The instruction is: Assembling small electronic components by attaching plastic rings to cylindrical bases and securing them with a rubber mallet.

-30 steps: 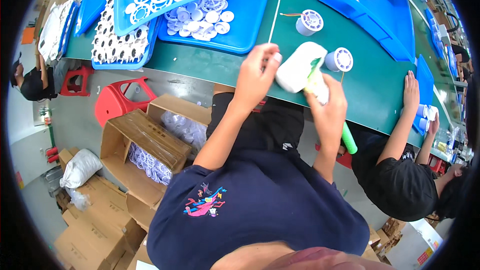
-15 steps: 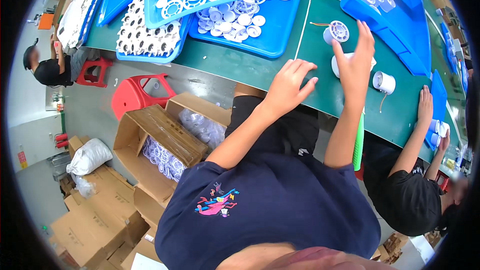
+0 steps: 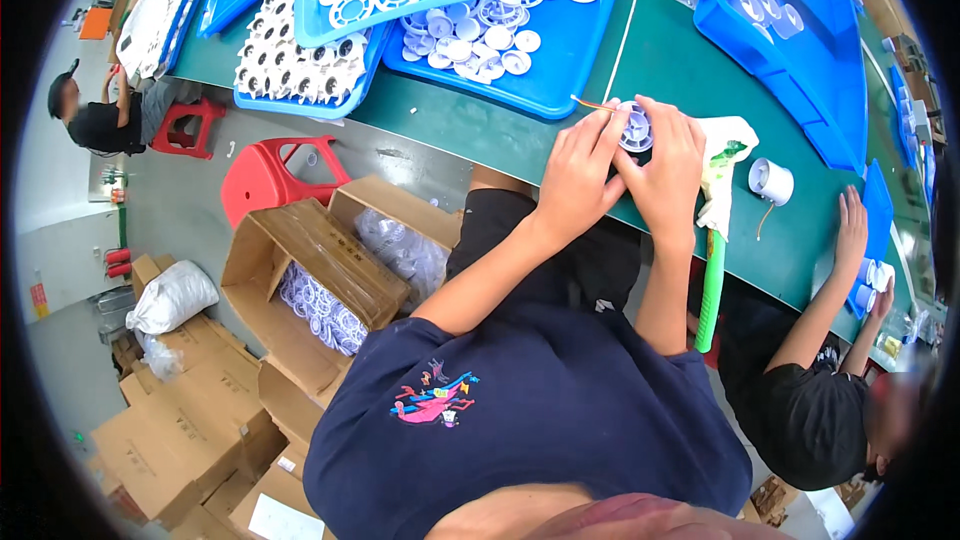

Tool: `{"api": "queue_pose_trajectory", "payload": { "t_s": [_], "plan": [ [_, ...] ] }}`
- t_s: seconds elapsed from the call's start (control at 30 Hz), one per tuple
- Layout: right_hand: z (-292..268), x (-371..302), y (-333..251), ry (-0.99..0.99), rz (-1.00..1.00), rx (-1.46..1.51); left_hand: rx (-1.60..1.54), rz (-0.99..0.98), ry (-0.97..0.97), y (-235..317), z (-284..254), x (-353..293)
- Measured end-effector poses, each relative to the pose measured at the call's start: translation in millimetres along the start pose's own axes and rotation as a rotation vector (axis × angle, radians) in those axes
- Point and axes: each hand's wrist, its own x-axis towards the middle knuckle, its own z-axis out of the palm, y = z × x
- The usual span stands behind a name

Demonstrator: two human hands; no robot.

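Observation:
My left hand [image 3: 578, 172] and my right hand [image 3: 664, 170] meet near the bench's front edge, closed around a small white round part [image 3: 637, 128] with a spoked top face. A thin orange-brown wire [image 3: 592, 104] sticks out from it to the left. Much of the part is hidden by my fingers. Just right of my right hand lies a tool with a green handle [image 3: 711, 290], its head [image 3: 727, 155] wrapped in white cloth with green marks. Further right, a white cylindrical part [image 3: 771, 180] rests on its side, its wire trailing toward me.
Blue trays [image 3: 560, 90] of white discs and rings stand at the back left, beside white moulded parts [image 3: 290, 65]. A blue bin [image 3: 790, 90] with translucent cups sits back right. A co-worker's hand [image 3: 850, 230] rests on the bench at right. Cartons [image 3: 320, 240] and a red stool [image 3: 280, 180] stand left.
My right hand has come left and nearer with the white round part. My left hand has moved in to meet it, and both have closed on the part. The cloth-wrapped head is now uncovered.

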Motion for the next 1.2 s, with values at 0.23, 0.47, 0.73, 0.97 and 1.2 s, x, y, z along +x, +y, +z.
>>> {"api": "queue_pose_trajectory", "payload": {
  "t_s": [0.23, 0.47, 0.73, 0.97, 1.2],
  "plan": [
    [-31.8, -14.8, -17.4, -0.19, 0.094, 0.261, -0.028, -0.043, 0.059, 0.6, 0.6, -2.1],
    [35.4, 59.6, -72.8, -0.077, 0.283, 0.364, -0.231, -0.15, 0.041, 2.3, 1.3, -6.8],
    [87.8, 70.0, -77.2, -0.033, 0.271, 0.261, -0.366, -0.311, -0.099, -8.3, 5.3, -1.8],
    [96.3, 73.4, -80.8, -0.152, 0.228, 0.132, -0.267, -0.242, -0.133, -9.5, -2.4, 1.2],
    [66.3, 60.1, -76.0, 0.075, 0.282, 0.799, -0.324, -0.262, -0.184, -6.8, -4.7, -5.3]
  ]
}}
